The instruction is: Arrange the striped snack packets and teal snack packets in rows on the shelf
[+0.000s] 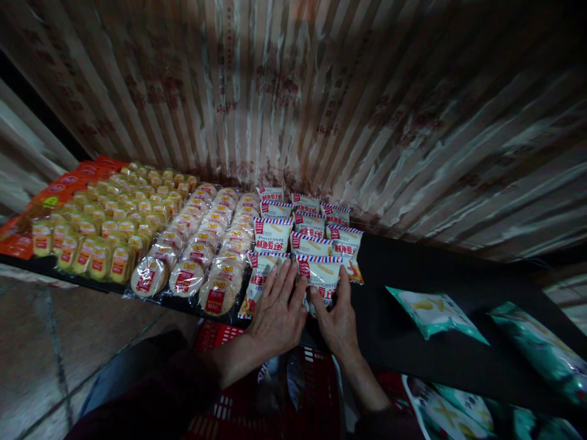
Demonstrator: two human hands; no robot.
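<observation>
In the head view, white snack bags with red print stand in overlapping rows on the black shelf. At the near end of the middle row is the front snack bag (316,267). My left hand (276,310) lies with its fingers stretched forward, across the gap between this bag and the snack bag on its left (257,273); its fingertips touch the front bag's left side. My right hand (338,319) holds the front bag's right edge, fingers along the side and thumb across its lower face.
Left of the bags are rows of round wrapped crackers (186,278), then small yellow packaged cakes (120,263) and orange packets (68,183). Green bags (435,308) lie on the black shelf (380,318) at right. Below stands a red basket (220,421); behind hangs a pleated curtain (293,110).
</observation>
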